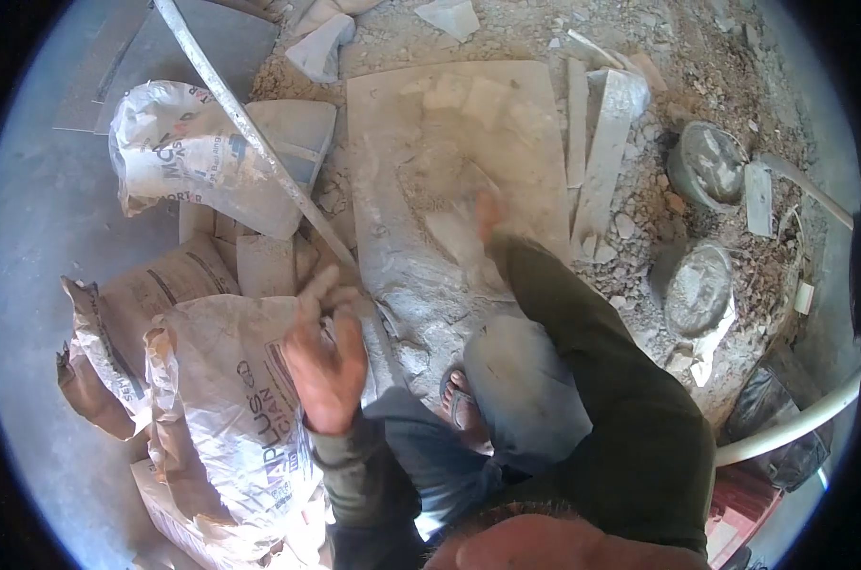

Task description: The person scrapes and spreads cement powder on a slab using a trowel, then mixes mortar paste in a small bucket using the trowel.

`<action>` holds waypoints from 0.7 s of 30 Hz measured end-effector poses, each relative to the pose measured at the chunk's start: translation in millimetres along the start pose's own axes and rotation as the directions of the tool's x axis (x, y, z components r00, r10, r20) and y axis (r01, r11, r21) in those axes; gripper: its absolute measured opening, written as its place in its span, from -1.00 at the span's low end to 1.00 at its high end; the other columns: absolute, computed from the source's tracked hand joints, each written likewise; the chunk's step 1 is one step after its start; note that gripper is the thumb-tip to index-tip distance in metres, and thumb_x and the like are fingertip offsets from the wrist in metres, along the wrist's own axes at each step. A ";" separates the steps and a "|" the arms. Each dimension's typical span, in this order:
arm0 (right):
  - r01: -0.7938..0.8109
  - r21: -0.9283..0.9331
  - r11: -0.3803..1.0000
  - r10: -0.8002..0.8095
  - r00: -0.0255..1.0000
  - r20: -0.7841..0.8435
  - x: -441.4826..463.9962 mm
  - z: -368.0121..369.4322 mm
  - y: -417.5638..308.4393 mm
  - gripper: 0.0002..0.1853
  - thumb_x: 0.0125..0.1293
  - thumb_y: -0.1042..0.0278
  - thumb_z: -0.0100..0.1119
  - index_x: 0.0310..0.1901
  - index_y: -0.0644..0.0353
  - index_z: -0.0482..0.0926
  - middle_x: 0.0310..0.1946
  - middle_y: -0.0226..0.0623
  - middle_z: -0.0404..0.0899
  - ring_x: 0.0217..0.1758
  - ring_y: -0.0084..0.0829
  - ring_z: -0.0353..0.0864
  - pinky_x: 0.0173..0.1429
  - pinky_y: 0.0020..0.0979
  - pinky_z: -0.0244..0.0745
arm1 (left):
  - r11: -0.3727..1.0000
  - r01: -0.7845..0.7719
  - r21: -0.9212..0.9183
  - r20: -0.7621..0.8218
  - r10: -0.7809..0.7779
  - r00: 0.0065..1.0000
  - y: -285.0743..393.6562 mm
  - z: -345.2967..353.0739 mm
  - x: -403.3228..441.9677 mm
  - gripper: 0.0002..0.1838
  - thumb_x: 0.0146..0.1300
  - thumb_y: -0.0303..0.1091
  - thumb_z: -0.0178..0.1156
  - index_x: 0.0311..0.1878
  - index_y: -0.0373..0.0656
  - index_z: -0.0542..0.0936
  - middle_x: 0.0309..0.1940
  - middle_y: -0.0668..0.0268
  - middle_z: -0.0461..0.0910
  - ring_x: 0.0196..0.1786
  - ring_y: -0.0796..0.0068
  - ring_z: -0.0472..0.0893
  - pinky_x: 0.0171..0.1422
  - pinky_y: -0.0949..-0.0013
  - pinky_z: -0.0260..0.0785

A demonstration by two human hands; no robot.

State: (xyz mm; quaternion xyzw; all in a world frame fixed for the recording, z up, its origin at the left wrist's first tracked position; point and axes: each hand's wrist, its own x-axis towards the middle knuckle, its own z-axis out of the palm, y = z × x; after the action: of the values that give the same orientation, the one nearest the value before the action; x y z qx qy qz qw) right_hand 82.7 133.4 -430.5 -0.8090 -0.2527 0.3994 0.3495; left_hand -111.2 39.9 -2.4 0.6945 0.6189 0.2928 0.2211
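A dusty flat board (545, 114) lies on the rubble, with grey powder (430, 185) spread over its middle. My right hand (488, 211) is over the powder, small and blurred; its fingers and anything in them cannot be made out. Just left of the board, my left hand (331, 351) is raised with its fingers apart and bent, holding nothing. It is beside an opened paper sack (231, 380) and near a long pale pole (250, 128) that slants down toward the board.
A white printed sack (174, 142) lies at the upper left, a brown sack (169, 285) below it. Two buckets (706, 166) of grey mix stand at right beside a trowel (759, 198). Wooden strips (602, 152) lie along the board. A curved pale pipe (796, 427) is at lower right.
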 end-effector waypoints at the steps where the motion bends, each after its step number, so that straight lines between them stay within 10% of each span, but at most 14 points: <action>1: -0.005 0.009 1.000 0.005 1.000 0.010 14.5 16.7 -17.3 -0.56 0.45 0.06 -0.17 0.14 0.21 0.43 0.08 -0.06 0.42 0.18 -0.22 0.34 0.28 -0.27 0.13 | 1.000 -0.011 0.006 0.001 0.011 1.000 -1.5 -1.9 -5.7 -0.62 0.10 -0.57 0.02 0.04 -0.34 0.51 -0.34 0.09 0.63 -0.28 0.25 0.64 -0.09 0.29 0.46; 8: 0.384 0.173 0.907 -0.408 0.903 0.136 45.3 19.7 -6.6 -0.48 0.42 0.08 -0.07 0.26 0.28 0.32 0.17 0.09 0.42 0.27 -0.11 0.38 0.35 -0.20 0.21 | 0.993 0.120 0.013 -0.050 -0.119 0.992 -7.3 -18.0 -25.8 -0.60 0.07 -0.54 -0.01 0.02 -0.38 0.52 -0.30 0.11 0.64 -0.22 0.38 0.60 -0.03 0.36 0.41; 10: 0.219 0.550 0.806 -0.391 0.894 0.217 39.7 7.4 -2.0 -0.49 0.40 0.13 -0.03 0.27 0.27 0.31 0.15 0.08 0.43 0.25 -0.11 0.40 0.31 -0.21 0.28 | 0.991 0.132 0.019 -0.057 -0.131 0.990 -5.8 -18.9 -21.6 -0.60 0.07 -0.55 -0.01 0.02 -0.38 0.52 -0.30 0.12 0.65 -0.22 0.38 0.60 -0.03 0.36 0.41; 12: -0.212 0.911 0.352 -0.282 0.905 0.320 52.2 8.6 10.9 -0.51 0.38 0.22 0.01 0.27 0.26 0.30 0.14 0.06 0.44 0.23 -0.12 0.42 0.27 -0.23 0.34 | 0.996 0.086 -0.006 -0.062 -0.086 0.994 -4.5 -16.0 -13.8 -0.63 0.08 -0.56 0.03 0.00 -0.36 0.53 -0.32 0.09 0.65 -0.23 0.30 0.63 -0.05 0.32 0.43; 15: -0.304 0.886 0.351 -0.285 0.867 0.410 14.0 -59.1 -15.5 -0.53 0.35 0.22 0.06 0.23 0.25 0.35 0.13 -0.05 0.47 0.18 -0.17 0.47 0.25 -0.23 0.39 | 0.999 0.020 -0.032 -0.044 -0.021 0.999 -5.2 -4.7 5.4 -0.65 0.10 -0.56 0.04 0.00 -0.35 0.54 -0.29 0.06 0.65 -0.21 0.26 0.64 -0.05 0.31 0.44; 16: 0.275 0.558 0.783 -0.497 0.816 0.294 11.0 -83.7 -7.7 -0.54 0.35 0.23 0.07 0.22 0.26 0.36 0.12 -0.11 0.48 0.15 -0.20 0.50 0.23 -0.22 0.41 | 0.999 -0.003 -0.054 -0.011 0.002 1.000 -8.9 3.8 10.9 -0.65 0.10 -0.56 0.05 0.00 -0.35 0.54 -0.28 0.05 0.65 -0.20 0.26 0.64 -0.04 0.32 0.44; 17: 0.695 -0.114 0.710 -0.626 0.697 0.351 2.0 -114.9 8.0 -0.55 0.36 0.23 0.07 0.20 0.27 0.37 0.10 -0.17 0.50 0.12 -0.22 0.52 0.21 -0.21 0.44 | 0.997 -0.029 -0.075 0.017 0.030 0.999 -28.5 14.3 19.2 -0.67 0.14 -0.53 0.04 -0.01 -0.37 0.53 -0.23 0.06 0.65 -0.16 0.27 0.63 -0.01 0.32 0.43; 20: 0.493 0.428 0.758 -0.537 0.843 -0.020 -74.4 -227.7 19.1 -0.61 0.38 0.23 0.06 0.16 0.22 0.42 0.05 -0.29 0.53 0.05 -0.32 0.55 0.12 -0.26 0.49 | 0.983 -0.061 -0.171 0.109 0.081 0.991 -56.6 63.3 62.9 -0.66 0.17 -0.47 0.03 0.00 -0.40 0.53 -0.17 0.04 0.64 -0.11 0.22 0.61 0.06 0.29 0.40; 21: 0.157 0.760 0.631 -0.322 0.944 0.072 -89.0 -245.9 22.5 -0.63 0.39 0.24 0.05 0.15 0.21 0.43 0.03 -0.30 0.54 0.04 -0.34 0.55 0.11 -0.28 0.49 | 0.984 -0.124 -0.132 0.074 0.134 0.988 -55.2 69.7 68.5 -0.65 0.18 -0.45 0.02 0.01 -0.41 0.53 -0.17 0.03 0.64 -0.10 0.20 0.61 0.07 0.28 0.38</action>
State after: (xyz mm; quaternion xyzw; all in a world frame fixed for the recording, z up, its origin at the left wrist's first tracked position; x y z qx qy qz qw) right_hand 238.7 -31.4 -298.5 -0.5093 -0.2068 0.4965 0.6718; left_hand -99.9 119.1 -81.2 0.7292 0.5432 0.3163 0.2706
